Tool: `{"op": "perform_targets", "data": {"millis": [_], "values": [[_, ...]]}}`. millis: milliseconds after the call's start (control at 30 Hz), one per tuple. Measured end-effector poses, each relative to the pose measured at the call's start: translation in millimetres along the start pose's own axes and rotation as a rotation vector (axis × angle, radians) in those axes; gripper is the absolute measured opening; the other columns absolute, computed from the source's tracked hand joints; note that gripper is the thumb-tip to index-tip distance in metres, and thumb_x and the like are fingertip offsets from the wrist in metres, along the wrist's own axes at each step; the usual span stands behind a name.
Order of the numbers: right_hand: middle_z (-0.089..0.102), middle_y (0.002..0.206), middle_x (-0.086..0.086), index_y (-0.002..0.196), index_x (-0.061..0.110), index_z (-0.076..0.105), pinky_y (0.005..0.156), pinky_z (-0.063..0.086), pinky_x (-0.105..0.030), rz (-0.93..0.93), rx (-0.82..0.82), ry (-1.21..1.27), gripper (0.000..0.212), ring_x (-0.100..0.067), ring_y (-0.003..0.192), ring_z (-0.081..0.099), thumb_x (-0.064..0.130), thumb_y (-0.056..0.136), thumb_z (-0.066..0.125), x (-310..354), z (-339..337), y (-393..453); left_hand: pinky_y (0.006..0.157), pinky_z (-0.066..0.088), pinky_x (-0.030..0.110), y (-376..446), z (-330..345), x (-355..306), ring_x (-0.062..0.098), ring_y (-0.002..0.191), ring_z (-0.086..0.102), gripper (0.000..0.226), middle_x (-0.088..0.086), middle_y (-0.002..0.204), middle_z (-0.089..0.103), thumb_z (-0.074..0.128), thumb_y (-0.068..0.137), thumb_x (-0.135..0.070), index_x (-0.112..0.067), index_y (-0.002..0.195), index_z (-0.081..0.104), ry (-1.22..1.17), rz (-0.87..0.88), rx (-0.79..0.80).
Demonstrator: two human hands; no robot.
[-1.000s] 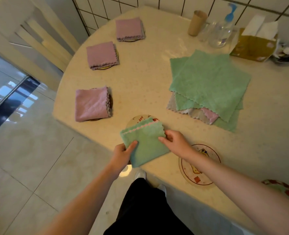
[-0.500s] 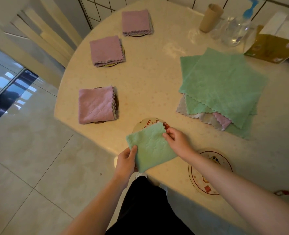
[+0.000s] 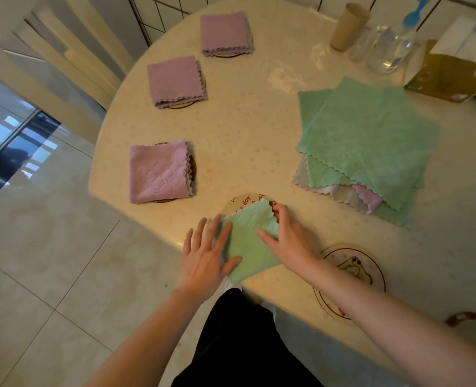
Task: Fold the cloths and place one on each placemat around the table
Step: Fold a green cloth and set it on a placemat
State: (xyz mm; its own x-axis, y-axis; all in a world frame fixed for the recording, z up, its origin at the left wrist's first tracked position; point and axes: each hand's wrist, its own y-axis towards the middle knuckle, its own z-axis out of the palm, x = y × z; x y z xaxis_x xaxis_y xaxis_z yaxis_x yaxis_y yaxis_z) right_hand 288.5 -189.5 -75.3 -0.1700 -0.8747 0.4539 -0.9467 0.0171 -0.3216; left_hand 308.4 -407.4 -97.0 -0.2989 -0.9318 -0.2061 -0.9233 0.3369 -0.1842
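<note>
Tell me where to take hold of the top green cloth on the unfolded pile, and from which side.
Pinch the top green cloth at its near scalloped corner, coming from the person's side with the right hand. That corner overhangs the pile below, so probably only one layer lifts.

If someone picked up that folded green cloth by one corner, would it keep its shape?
Probably not. The folded green cloth looks soft and thin, like the loose ones in the pile, so it would likely flop open. It seems light, and both hands, left hand and right hand, flatten it.
</note>
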Motion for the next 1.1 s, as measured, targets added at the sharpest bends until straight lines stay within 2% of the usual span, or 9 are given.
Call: {"op": "perform_targets", "data": {"millis": [100, 267, 333, 433, 567, 700, 833, 967, 1100], "values": [[0.050, 0.129, -0.005, 0.142, 0.018, 0.020, 0.063, 0.049, -0.033, -0.065, 0.031, -0.254, 0.075, -0.024, 0.097, 0.060, 0.064, 0.087, 0.043, -9.6, 1.9, -11.4, 0.113, 0.014, 0.052, -0.8, 8.5, 5.3, 0.032, 0.145, 0.015, 0.085, 0.001, 0.159, 0.020, 0.023, 0.084, -0.074, -0.021, 0.152, 0.019, 0.058, 0.031, 0.109], [0.056, 0.113, -0.004, 0.126, 0.013, 0.039, 0.057, 0.034, -0.024, -0.026, -0.042, -0.314, 0.059, -0.020, 0.091, 0.058, 0.059, 0.089, 0.045, -20.2, 1.5, -27.1, 0.116, 0.008, 0.051, 0.8, 0.8, -0.8, 0.032, 0.147, 0.002, 0.093, -0.002, 0.161, 0.001, 0.018, 0.078, -0.077, -0.025, 0.153, 0.001, 0.029, -0.033, 0.208], [0.056, 0.108, -0.003, 0.116, 0.012, 0.045, 0.059, 0.038, -0.025, 0.049, -0.063, -0.262, 0.048, -0.020, 0.090, 0.056, 0.051, 0.089, 0.050, -16.7, 4.7, -36.4, 0.118, 0.006, 0.046, 3.2, -4.2, -3.4, 0.028, 0.147, -0.003, 0.092, -0.006, 0.161, -0.005, 0.026, 0.078, -0.076, -0.029, 0.152, -0.004, -0.033, -0.064, 0.244], [0.053, 0.103, 0.001, 0.110, 0.014, 0.046, 0.063, 0.045, -0.029, 0.265, -0.038, 0.001, 0.039, -0.020, 0.091, 0.055, 0.045, 0.088, 0.056, -7.0, 4.3, -40.8, 0.114, 0.018, 0.039, 12.3, -14.9, -8.6, 0.026, 0.140, 0.015, 0.084, -0.005, 0.156, 0.020, 0.058, 0.080, -0.058, -0.027, 0.149, 0.020, -0.209, -0.141, 0.191], [0.054, 0.084, 0.000, 0.095, 0.009, 0.054, 0.046, 0.030, -0.022, 0.463, 0.057, 0.245, 0.036, -0.018, 0.073, 0.053, 0.043, 0.086, 0.061, -1.1, 7.8, -28.8, 0.099, 0.035, 0.036, 35.9, -27.3, -10.3, 0.027, 0.116, 0.038, 0.055, 0.003, 0.127, 0.052, 0.070, 0.079, -0.030, -0.016, 0.127, 0.046, -0.419, -0.336, 0.104], [0.050, 0.062, 0.005, 0.077, 0.012, 0.054, 0.044, 0.031, -0.023, 0.502, 0.094, 0.319, 0.030, -0.009, 0.054, 0.047, 0.039, 0.086, 0.064, -1.7, 4.7, -23.2, 0.090, 0.043, 0.032, 53.5, -34.9, -5.4, 0.027, 0.107, 0.051, 0.045, 0.008, 0.116, 0.059, 0.071, 0.080, -0.021, -0.012, 0.120, 0.053, -0.652, -0.545, 0.212], [0.046, 0.060, 0.006, 0.062, 0.020, 0.044, 0.046, 0.031, -0.023, 0.472, 0.160, 0.337, 0.033, -0.008, 0.053, 0.043, 0.032, 0.087, 0.062, -1.0, -3.5, -26.2, 0.076, 0.045, 0.028, 55.5, -42.9, -4.7, 0.024, 0.091, 0.056, 0.032, 0.005, 0.098, 0.063, 0.072, 0.076, -0.020, -0.015, 0.105, 0.063, -0.686, -0.554, 0.290], [0.047, 0.068, 0.008, 0.068, 0.025, 0.040, 0.053, 0.036, -0.025, 0.477, 0.116, 0.462, 0.031, -0.012, 0.065, 0.050, 0.034, 0.085, 0.064, -5.9, -6.9, -27.5, 0.066, 0.046, 0.033, 57.1, -56.7, 1.8, 0.019, 0.072, 0.054, 0.027, 0.005, 0.080, 0.057, 0.077, 0.061, -0.018, -0.012, 0.081, 0.059, -1.003, -0.519, 0.318], [0.065, 0.092, -0.003, 0.087, 0.019, 0.054, 0.079, 0.054, -0.046, 0.494, 0.070, 0.603, 0.019, -0.025, 0.086, 0.065, 0.034, 0.083, 0.065, -9.2, -12.3, -13.7, 0.082, 0.054, 0.047, 73.7, -62.2, 11.7, 0.025, 0.083, 0.060, 0.023, 0.011, 0.090, 0.058, 0.074, 0.074, 0.000, -0.011, 0.082, 0.056, -1.216, -0.524, 0.325]]}}
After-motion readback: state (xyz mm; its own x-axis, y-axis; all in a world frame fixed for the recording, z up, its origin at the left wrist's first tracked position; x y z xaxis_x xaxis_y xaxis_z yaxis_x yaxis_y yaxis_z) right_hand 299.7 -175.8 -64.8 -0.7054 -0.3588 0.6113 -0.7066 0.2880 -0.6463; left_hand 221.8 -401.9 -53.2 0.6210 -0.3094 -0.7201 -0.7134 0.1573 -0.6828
